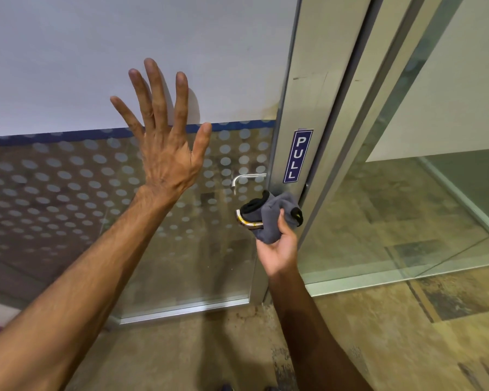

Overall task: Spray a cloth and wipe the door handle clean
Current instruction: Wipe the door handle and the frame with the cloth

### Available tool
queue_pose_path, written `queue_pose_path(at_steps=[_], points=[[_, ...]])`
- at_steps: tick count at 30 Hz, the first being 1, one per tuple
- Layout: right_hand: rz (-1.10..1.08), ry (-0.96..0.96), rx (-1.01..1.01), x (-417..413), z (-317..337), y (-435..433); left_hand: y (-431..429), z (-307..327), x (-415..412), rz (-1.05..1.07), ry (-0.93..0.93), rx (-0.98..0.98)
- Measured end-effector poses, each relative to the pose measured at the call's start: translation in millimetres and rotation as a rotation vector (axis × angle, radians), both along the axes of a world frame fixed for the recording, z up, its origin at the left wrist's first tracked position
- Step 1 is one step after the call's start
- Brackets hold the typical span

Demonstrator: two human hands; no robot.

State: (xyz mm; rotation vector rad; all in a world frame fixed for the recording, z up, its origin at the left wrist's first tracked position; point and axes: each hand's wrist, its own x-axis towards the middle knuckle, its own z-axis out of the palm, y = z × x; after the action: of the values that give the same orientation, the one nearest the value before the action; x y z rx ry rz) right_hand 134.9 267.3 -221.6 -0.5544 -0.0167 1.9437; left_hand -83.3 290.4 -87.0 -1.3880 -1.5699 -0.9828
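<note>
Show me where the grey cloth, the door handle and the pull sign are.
grey cloth (270, 218), head view, on its bunched middle.
door handle (244, 222), head view, on the bare metal bend left of the cloth.
PULL sign (297, 156), head view, on its lettered middle.

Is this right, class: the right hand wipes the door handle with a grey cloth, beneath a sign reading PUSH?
Not quite. In the head view the sign reads PULL, not PUSH. The rest stands: the right hand presses the grey cloth on the door handle.

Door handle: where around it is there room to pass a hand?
Free: glass below the handle and left toward the left hand. Crowded: the frame side, where the right hand presses the cloth.
</note>
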Motion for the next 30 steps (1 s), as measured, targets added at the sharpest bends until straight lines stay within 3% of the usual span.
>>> queue_pose_path(at_steps=[8,12,19,24,30], points=[[-0.272,-0.581,-0.423,-46.9,42.0,7.9,1.2,-0.4,-1.3,0.025,0.019,-0.014],[-0.253,-0.523,-0.325,-48.0,37.8,3.9,3.2,-1.4,-3.8,0.021,-0.001,-0.01],[-0.153,-0.212,-0.018,-28.4,4.1,-18.5,4.3,-1.6,-6.1,0.009,0.023,-0.021],[-0.155,-0.179,-0.056,-26.0,0.9,-24.3,2.2,-1.2,-5.2,0.008,0.015,-0.032],[-0.167,-0.367,-0.186,-41.4,15.0,-25.1,1.4,-0.7,-5.2,0.0,0.012,-0.037]])
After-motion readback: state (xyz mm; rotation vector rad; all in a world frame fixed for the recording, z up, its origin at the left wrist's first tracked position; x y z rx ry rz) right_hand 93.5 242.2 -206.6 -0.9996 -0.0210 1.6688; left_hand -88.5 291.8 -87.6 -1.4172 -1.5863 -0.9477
